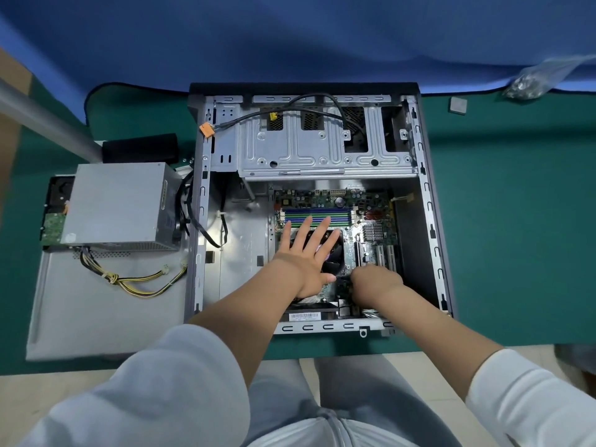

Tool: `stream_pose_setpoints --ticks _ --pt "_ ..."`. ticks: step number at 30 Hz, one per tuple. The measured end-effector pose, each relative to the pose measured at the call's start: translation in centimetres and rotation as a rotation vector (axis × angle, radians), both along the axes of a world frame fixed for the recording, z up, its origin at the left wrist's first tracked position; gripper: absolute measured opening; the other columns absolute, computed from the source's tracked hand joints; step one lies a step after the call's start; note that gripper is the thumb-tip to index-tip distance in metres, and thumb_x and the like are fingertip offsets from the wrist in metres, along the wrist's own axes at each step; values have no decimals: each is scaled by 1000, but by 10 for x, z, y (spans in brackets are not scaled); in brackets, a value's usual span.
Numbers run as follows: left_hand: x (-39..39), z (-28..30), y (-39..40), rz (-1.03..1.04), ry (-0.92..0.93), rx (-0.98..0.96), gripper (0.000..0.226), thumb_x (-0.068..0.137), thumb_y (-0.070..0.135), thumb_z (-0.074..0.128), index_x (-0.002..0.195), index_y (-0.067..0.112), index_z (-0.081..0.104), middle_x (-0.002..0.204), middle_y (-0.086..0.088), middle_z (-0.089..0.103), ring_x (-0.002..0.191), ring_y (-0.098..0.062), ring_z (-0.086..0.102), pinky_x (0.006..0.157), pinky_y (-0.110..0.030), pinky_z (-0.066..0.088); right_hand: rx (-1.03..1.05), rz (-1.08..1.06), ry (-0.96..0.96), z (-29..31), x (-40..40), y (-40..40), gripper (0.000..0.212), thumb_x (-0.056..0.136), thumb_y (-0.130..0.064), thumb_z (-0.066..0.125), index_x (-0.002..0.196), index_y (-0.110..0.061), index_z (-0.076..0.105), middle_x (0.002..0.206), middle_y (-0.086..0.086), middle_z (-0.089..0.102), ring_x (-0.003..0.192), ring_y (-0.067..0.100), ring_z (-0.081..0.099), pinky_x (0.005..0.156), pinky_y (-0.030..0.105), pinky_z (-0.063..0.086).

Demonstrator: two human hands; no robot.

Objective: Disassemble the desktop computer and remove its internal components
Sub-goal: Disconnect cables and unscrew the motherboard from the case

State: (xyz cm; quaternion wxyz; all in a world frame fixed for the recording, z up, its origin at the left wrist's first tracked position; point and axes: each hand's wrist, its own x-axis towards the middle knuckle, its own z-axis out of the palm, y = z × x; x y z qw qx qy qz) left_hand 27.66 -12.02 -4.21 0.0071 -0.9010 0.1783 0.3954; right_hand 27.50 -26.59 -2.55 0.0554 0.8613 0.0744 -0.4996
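While the flat left hand (303, 253) covers the fan (332, 253), the right hand's (374, 282) grip is hidden.

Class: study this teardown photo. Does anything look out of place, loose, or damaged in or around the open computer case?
Nothing looks damaged. Expected teardown clutter: the grey metal power supply box sits outside the open grey steel computer case on the detached side panel, its yellow-and-black cables trailing loose. An orange-tipped black cable dangles unplugged over the case's left wall.
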Motion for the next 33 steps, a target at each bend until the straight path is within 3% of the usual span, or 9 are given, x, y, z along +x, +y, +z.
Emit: stream_pose_setpoints --ticks 3,6,9,15,26,33 --pt "0 0 1 3 -3 -4 76 96 59 21 123 31 -44 130 8 -54 132 -27 -42 105 -57 -26 -18 -1 -8 -2 1 -1 21 91 -11 46 108 -12 58 106 4 58 101 25 58 79 35 47" --pt "0 -3 1 6 -19 -9 77 96 59 22 123 32 -44 129 9 -54 132 -27 -42 101 -56 -28 24 44 10 -5 3 -4 5 90 -12 47 88 -14 51 85 2 51 86 24 55 71 31 46" --pt "-1 -2 1 1 -22 -11 76 96 59 22 123 32 -44 132 8 -53 132 -28 -41 100 -56 -29 43 64 11 -4 3 -2 11 90 -14 48 79 -14 47 72 -2 45 77 23 52 67 30 45" --pt "-2 -2 1 -4 -51 -23 76 96 60 21 124 31 -44 130 7 -54 132 -29 -41 99 -56 -29 15 -2 -11 -3 0 0 5 91 -17 48 86 -17 50 87 2 50 81 23 51 69 31 44" --pt "-2 -5 0 2 -72 -19 77 95 60 21 122 31 -45 128 8 -54 132 -29 -41 98 -56 -30 13 121 -10 1 3 4 3 90 -13 48 89 -15 50 85 1 49 87 25 56 71 33 47" --pt "-3 -4 0 9 -71 -12 77 95 60 21 123 32 -45 127 7 -55 132 -28 -42 100 -56 -29 -6 53 -33 1 1 -2 5 91 -15 47 90 -18 50 88 -1 49 87 23 53 71 32 43"
